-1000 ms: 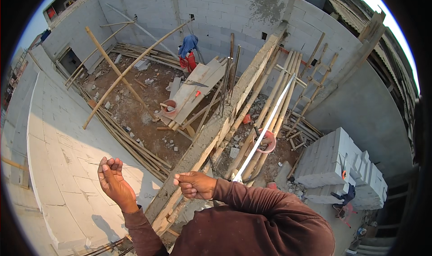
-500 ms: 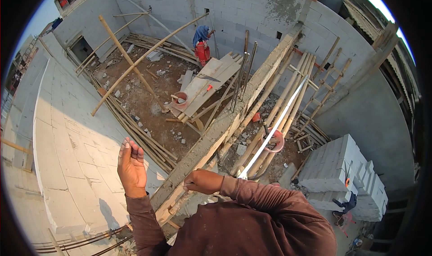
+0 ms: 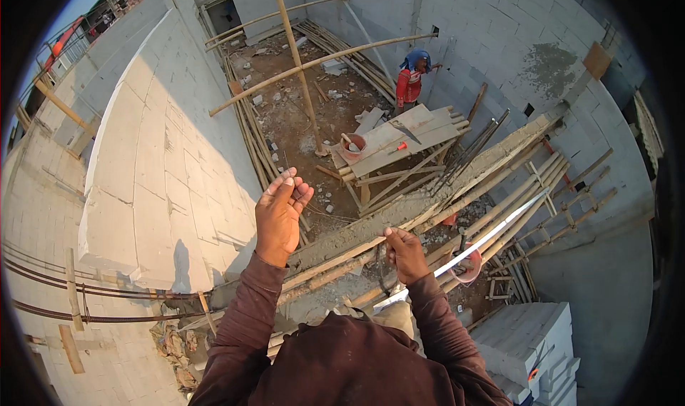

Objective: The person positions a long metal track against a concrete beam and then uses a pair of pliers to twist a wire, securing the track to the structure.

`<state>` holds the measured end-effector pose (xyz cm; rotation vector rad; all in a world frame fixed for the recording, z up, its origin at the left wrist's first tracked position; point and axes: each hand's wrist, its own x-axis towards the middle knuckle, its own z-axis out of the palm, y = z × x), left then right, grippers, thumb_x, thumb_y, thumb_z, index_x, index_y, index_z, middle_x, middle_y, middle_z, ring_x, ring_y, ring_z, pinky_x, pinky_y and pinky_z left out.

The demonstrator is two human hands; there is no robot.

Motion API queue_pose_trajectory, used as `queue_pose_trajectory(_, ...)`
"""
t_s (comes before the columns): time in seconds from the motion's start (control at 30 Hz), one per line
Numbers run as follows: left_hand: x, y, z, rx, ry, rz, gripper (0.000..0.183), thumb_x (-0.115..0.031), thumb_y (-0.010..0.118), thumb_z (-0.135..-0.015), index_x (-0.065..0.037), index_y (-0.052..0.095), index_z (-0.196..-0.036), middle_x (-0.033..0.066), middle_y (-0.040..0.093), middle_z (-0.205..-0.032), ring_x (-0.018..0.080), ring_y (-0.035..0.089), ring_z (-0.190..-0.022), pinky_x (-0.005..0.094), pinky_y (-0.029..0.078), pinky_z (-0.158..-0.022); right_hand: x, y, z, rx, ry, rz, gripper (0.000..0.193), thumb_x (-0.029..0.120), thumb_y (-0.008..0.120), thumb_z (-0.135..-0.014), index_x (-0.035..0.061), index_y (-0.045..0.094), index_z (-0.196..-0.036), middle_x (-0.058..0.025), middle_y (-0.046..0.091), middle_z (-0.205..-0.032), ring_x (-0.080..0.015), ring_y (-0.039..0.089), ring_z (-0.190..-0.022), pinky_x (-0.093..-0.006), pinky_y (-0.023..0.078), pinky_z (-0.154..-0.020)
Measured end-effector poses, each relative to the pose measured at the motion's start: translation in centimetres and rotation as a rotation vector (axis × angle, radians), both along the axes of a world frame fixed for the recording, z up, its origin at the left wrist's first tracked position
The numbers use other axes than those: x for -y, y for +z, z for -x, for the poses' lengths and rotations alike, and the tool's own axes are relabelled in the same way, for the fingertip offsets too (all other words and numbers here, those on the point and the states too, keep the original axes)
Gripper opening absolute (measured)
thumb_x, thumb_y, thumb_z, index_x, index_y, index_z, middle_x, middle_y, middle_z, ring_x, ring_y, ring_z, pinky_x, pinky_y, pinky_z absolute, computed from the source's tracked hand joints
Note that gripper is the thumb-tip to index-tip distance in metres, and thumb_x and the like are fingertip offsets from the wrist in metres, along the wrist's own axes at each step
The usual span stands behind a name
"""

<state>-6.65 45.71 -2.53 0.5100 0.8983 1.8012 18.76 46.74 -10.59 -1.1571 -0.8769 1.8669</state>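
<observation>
My left hand (image 3: pixel 280 217) is raised in front of the light block wall (image 3: pixel 160 170), its thumb pressed to a bent forefinger and the other fingers curled. Anything in that pinch is too fine to make out. Lower and to the right, my right hand (image 3: pixel 407 255) is closed, thumb against forefinger, over the near edge of a concrete beam with timber formwork (image 3: pixel 399 227). What it may hold is hidden. A long pale straight strip (image 3: pixel 467 251) slants away behind my right wrist.
Below, a person in red (image 3: pixel 408 85) stands beside a plank platform (image 3: pixel 389 160) bearing a bucket (image 3: pixel 352 145) and a saw (image 3: pixel 405 128). Bamboo poles (image 3: pixel 321 67) cross the yard. Pale blocks (image 3: pixel 524 342) are stacked at lower right; reinforcing bars (image 3: pixel 107 292) jut out at left.
The view has swung left, so the yard sits further right. My right hand has moved out from my chest, the arm now extended forward. My left hand's fingers have drawn into a pinch.
</observation>
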Motion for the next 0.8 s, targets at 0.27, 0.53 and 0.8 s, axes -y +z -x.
queue_pose_trajectory(0.27, 0.1, 0.8, -0.6, -0.010, -0.049, 0.023, 0.026, -0.010, 0.056, -0.096, 0.002, 0.057, -0.118, 0.0053, 0.062, -0.097, 0.0146, 0.061, -0.089, 0.0339, 0.055, -0.088, 3.2, 1.0, -0.4, 0.493, 0.799, -0.838, 0.030, 0.024, 0.055, -0.098, -0.0028, 0.068, -0.096, 0.0002, 0.062, -0.071, -0.0118, 0.051, -0.056, -0.0264, 0.042, -0.055)
queue_pose_trajectory(0.53, 0.9, 0.9, 0.7, -0.408, 0.111, -0.060, 0.028, -0.015, 0.056, -0.097, 0.003, 0.060, -0.117, 0.0039, 0.062, -0.093, 0.0133, 0.063, -0.084, 0.0340, 0.056, -0.085, 1.6, 10.4, -3.0, -0.804, 0.232, -0.110, 0.027, 0.027, 0.054, -0.099, 0.0036, 0.063, -0.088, 0.0028, 0.048, -0.066, -0.0074, 0.044, -0.052, -0.0241, 0.038, -0.051)
queue_pose_trajectory(0.8, 0.4, 2.8, 0.6, -0.334, -0.002, -0.020, 0.027, -0.017, 0.058, -0.096, 0.002, 0.060, -0.115, 0.0042, 0.063, -0.091, 0.0141, 0.064, -0.082, 0.0315, 0.056, -0.083, -1.0, 1.1, -2.6, 0.411, -0.056, -0.411, 0.026, 0.018, 0.053, -0.098, -0.0003, 0.062, -0.082, 0.0003, 0.054, -0.064, -0.0113, 0.046, -0.053, -0.0277, 0.038, -0.052)
